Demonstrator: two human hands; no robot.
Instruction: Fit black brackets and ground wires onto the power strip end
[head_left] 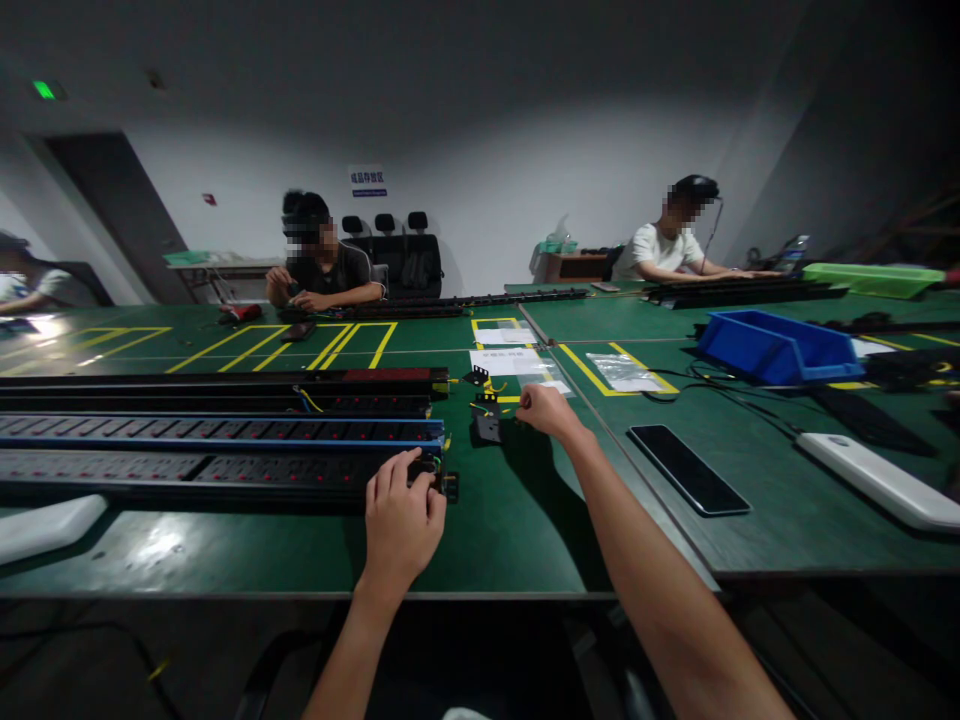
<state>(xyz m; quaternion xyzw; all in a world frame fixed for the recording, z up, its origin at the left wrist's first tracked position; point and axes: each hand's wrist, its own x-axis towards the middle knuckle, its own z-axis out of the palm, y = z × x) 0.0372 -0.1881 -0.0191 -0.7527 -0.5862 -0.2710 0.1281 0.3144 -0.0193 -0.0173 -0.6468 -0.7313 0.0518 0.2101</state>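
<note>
Black strip: lying nearest me in its row, left of the frame, its end reaching the centre.
Left hand: I'm curling my fingers over that end; whether they're gripping, I can't tell.
Right hand: I'm bunching my fingertips just beside the black bracket, mid-frame; whether they're grasping anything, I can't tell.
Phone: lying lower right.
Blue bin: standing farther right.
</note>
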